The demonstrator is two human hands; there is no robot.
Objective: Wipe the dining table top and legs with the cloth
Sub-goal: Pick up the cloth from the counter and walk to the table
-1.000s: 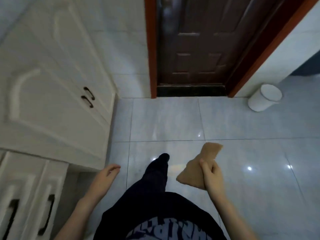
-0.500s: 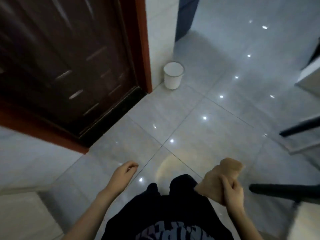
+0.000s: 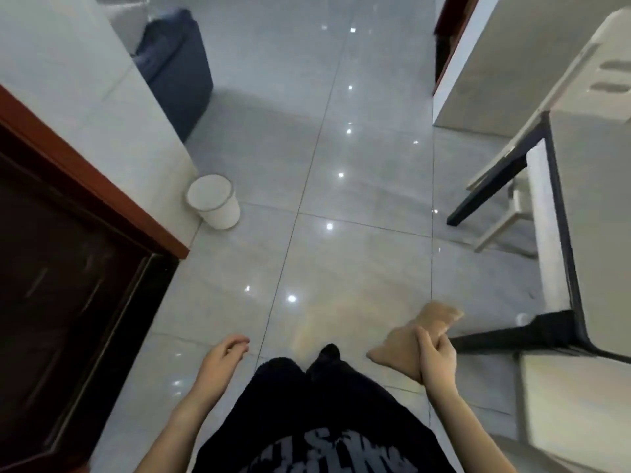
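Beside the dining table [image 3: 594, 213], right hand [image 3: 436, 365] grip clenched on tan cloth [image 3: 406, 346], left hand [image 3: 220, 361] released, white bin [image 3: 215, 203] contents unclear

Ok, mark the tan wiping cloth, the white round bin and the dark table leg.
tan wiping cloth [image 3: 403, 348], head view, bunched middle.
white round bin [image 3: 223, 209], head view, side wall.
dark table leg [image 3: 491, 184], head view, mid-length.

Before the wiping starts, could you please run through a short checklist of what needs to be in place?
1. Cloth in the right hand: ok, closed around it.
2. Left hand free: ok, open, holding nothing.
3. Dining table within view: ok, at the right.
4. Cloth touching the table: not ok, still apart.
5. Table legs reachable: cannot tell, chairs stand close.
6. Floor path clear: ok.
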